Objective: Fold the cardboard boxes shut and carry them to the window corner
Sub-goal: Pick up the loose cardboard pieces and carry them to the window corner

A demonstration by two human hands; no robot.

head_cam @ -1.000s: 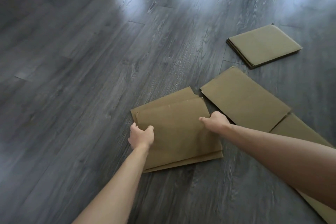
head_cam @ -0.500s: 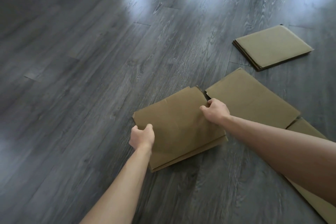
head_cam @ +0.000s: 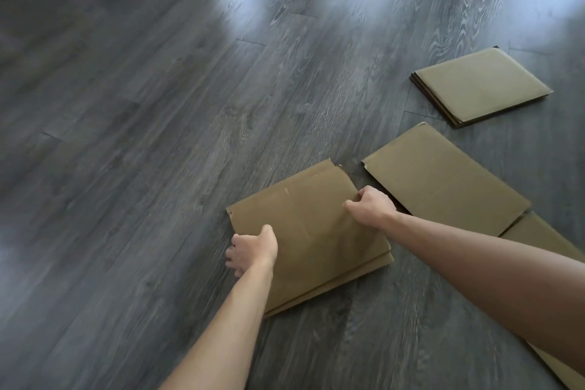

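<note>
While both hands grip it, flattened brown cardboard box (head_cam: 310, 231), layered edges

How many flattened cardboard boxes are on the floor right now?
3, maybe more. One folded cardboard box is gripped by the left hand and right hand; an unfolded flat box lies right of it; a folded box lies beyond. Layers may be hidden.
</note>
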